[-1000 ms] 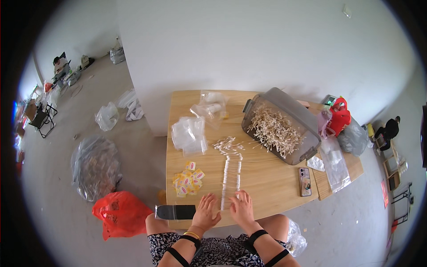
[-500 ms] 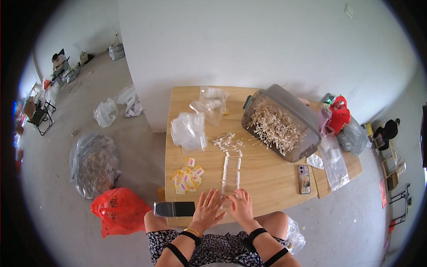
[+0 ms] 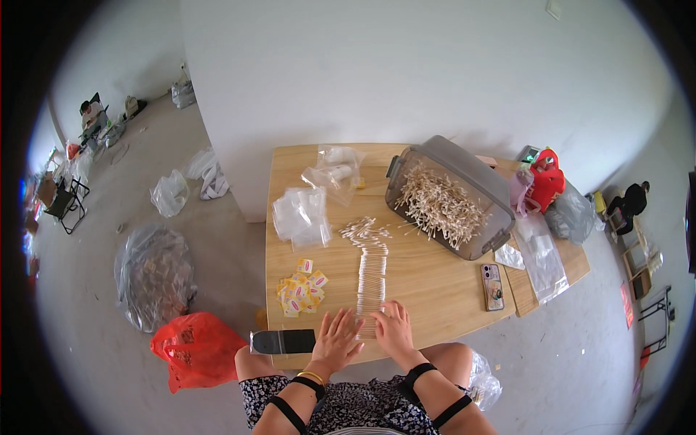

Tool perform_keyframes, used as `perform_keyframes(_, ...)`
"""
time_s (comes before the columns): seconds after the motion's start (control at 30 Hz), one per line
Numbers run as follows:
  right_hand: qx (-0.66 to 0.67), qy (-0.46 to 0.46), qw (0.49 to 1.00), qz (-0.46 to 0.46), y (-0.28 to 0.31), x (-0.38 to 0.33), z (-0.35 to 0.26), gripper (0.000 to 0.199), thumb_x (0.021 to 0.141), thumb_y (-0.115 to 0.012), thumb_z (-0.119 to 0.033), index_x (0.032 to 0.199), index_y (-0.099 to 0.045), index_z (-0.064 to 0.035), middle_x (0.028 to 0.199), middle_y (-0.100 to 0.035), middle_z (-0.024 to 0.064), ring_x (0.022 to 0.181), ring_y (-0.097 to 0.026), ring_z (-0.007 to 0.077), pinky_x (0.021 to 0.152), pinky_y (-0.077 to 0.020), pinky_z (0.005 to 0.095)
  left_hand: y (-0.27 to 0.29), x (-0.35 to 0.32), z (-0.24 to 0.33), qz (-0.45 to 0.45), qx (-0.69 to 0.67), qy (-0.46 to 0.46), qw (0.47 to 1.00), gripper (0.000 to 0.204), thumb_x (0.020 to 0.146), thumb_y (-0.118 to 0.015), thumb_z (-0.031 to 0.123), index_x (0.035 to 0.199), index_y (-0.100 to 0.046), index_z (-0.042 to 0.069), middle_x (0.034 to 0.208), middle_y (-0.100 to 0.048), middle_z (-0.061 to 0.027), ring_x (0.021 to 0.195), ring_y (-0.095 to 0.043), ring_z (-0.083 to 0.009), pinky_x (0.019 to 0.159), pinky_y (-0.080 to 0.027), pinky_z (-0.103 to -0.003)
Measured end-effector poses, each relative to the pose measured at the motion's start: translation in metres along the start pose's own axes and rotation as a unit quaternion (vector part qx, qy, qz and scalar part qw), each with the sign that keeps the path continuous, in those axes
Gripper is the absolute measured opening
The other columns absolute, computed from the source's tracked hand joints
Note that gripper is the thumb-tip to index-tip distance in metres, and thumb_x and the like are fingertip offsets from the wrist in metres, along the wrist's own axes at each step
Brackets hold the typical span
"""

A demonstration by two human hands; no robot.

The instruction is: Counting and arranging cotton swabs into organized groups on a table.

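A long row of cotton swabs [image 3: 372,279] lies side by side on the wooden table, running toward me. My left hand [image 3: 335,339] rests flat along the left edge of the row's near end, fingers stretched out. On the opposite side, my right hand [image 3: 394,330] has its fingers extended, its thumb by the swab tips. Both hands are open, and the nearest swabs show between them. At the row's far end is a loose heap of swabs [image 3: 362,230]. Beyond it, a tipped grey plastic bin [image 3: 500,201] holds a large mass of loose swabs [image 3: 440,206].
Left of the row lie yellow-and-white paper labels [image 3: 301,293], clear plastic bags [image 3: 301,217] and a dark flat strip [image 3: 286,341]. A phone [image 3: 492,288] sits at the right. Red [image 3: 196,351] and clear [image 3: 154,275] bags stand on the floor. Two other people are farther off.
The view has shifted slightly. My hands stand a little farther apart, the right one having eased away from the row, so more of the near swabs shows.
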State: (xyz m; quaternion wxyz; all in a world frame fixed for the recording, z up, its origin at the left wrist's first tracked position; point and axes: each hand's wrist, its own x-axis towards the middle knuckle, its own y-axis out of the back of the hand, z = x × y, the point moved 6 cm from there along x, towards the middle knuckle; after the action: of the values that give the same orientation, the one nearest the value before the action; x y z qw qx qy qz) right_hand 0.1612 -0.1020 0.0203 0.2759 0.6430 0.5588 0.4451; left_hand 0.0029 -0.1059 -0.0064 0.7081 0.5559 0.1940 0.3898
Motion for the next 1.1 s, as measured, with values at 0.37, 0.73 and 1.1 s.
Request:
perform_keyframes(0.37, -0.001, -0.005, 1.000, 0.003, 0.008, 0.004, 0.011, 0.022, 0.081, -0.065, -0.006, 0.101, -0.072, -0.0107, 0.122, -0.056, 0.0117, 0.124, -0.048, 0.0341, 0.108, -0.0379, 0.0489, 0.000, 0.001, 0.000, -0.009, 0.000, 0.003, 1.000, 0.060, 0.097, -0.053, 0.045, 0.151, -0.042, 0.023, 0.158, -0.033, -0.0146, 0.149, -0.026, -0.0327, 0.123, -0.014, -0.055)
perform_keyframes(0.73, -0.035, 0.004, 0.992, -0.117, 0.003, -0.050, 0.005, 0.091, 0.085, -0.068, -0.044, 0.152, -0.028, 0.0027, 0.157, -0.033, 0.0194, 0.149, -0.027, 0.0339, 0.124, -0.0172, 0.0487, -0.004, -0.005, -0.006, 0.020, -0.083, 0.050, 0.995, 0.075, 0.098, -0.048, 0.052, 0.156, -0.030, 0.007, 0.162, -0.023, -0.0206, 0.151, -0.018, -0.0367, 0.122, -0.008, -0.059)
perform_keyframes(1.1, -0.086, 0.030, 0.989, -0.118, -0.029, -0.055, 0.001, 0.093, 0.088, -0.061, -0.047, 0.153, -0.023, 0.0074, 0.160, -0.022, 0.0278, 0.152, -0.017, 0.0407, 0.124, -0.0121, 0.0510, -0.027, 0.001, 0.015, -0.062, 0.036, 0.078, 0.994, 0.098, 0.097, -0.033, 0.068, 0.154, -0.017, -0.010, 0.164, -0.011, -0.0256, 0.155, -0.003, -0.0354, 0.122, 0.001, -0.059)
